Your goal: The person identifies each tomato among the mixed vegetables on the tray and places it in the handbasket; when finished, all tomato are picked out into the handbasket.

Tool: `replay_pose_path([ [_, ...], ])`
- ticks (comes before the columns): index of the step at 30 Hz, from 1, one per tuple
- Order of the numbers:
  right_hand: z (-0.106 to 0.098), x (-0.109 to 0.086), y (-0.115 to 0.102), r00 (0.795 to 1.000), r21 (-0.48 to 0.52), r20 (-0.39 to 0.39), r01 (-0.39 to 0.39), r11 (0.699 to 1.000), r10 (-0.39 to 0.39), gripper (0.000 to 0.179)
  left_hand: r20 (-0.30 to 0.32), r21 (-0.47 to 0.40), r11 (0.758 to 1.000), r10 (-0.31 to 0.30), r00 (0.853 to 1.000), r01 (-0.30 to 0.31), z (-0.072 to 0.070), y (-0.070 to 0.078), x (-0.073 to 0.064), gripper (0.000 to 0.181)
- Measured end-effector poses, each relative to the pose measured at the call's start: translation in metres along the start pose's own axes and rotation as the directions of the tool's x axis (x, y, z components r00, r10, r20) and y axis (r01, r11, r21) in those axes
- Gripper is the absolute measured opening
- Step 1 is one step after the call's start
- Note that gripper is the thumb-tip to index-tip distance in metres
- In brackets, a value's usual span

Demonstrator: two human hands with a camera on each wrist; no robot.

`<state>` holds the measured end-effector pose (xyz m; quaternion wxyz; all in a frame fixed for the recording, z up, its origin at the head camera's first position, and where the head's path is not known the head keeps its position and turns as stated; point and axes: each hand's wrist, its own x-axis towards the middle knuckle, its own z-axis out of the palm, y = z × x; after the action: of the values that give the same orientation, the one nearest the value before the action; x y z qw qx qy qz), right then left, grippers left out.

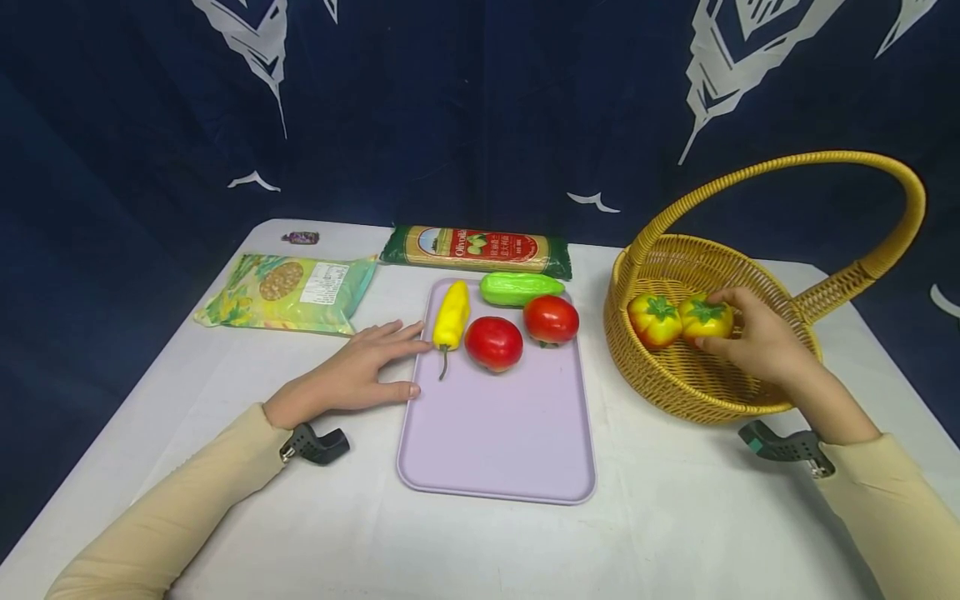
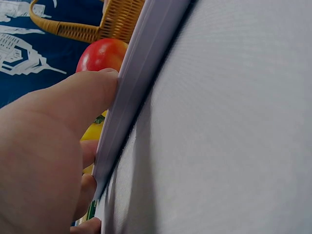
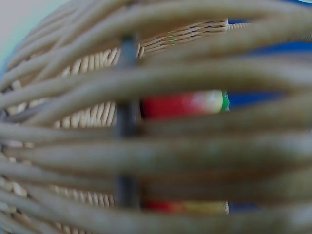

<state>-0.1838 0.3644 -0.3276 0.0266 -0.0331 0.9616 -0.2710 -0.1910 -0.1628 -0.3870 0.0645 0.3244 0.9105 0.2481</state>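
Note:
Inside the wicker basket [image 1: 705, 408] at the right, my right hand [image 1: 761, 337] holds a yellow-red fruit with a green leafy top [image 1: 707, 318], thumb on its near side and fingers over the far side. A matching fruit [image 1: 655, 321] sits against it on the left. My left hand [image 1: 363, 367] lies with fingers extended, their tips at the left edge of the lilac tray [image 1: 495, 450]. On that tray are a yellow pepper [image 1: 452, 317] beside the fingertips, two red tomatoes [image 1: 493, 343] and a green cucumber [image 1: 521, 288]. Basket weave blocks most of the right wrist view.
Behind the tray lies a spaghetti packet [image 1: 480, 250]. A green-yellow bag [image 1: 288, 292] and a small purple item [image 1: 300, 237] are at the back left. The basket's tall handle [image 1: 787, 158] arches over its opening. A dark blue curtain [image 1: 420, 108] hangs behind the table.

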Motion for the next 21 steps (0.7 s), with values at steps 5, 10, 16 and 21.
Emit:
replay_pose_path([
  [5, -0.0004, 0.0004, -0.0014, 1.0, 0.001, -0.002, -0.017, 1.0, 0.017, 0.065, -0.001, 0.001, 1.0, 0.0, 1.0, 0.0, -0.0005, 0.0007, -0.0003, 0.062],
  [10, -0.0002, -0.0006, -0.0023, 1.0, 0.001, -0.019, -0.011, 1.0, 0.011, 0.065, 0.006, -0.007, 1.0, -0.006, 1.0, 0.006, -0.001, 0.002, -0.0004, 0.062],
  [16, -0.0008, -0.0012, -0.0041, 0.999, -0.003, -0.042, -0.012, 1.0, 0.012, 0.064, 0.011, -0.006, 1.0, -0.014, 1.0, 0.014, -0.001, 0.0018, -0.0004, 0.062],
  [21, -0.0012, -0.0016, -0.004, 0.999, 0.008, -0.048, -0.021, 1.0, 0.021, 0.065, 0.013, -0.004, 1.0, -0.016, 1.0, 0.016, -0.0008, 0.0018, -0.0001, 0.062],
])
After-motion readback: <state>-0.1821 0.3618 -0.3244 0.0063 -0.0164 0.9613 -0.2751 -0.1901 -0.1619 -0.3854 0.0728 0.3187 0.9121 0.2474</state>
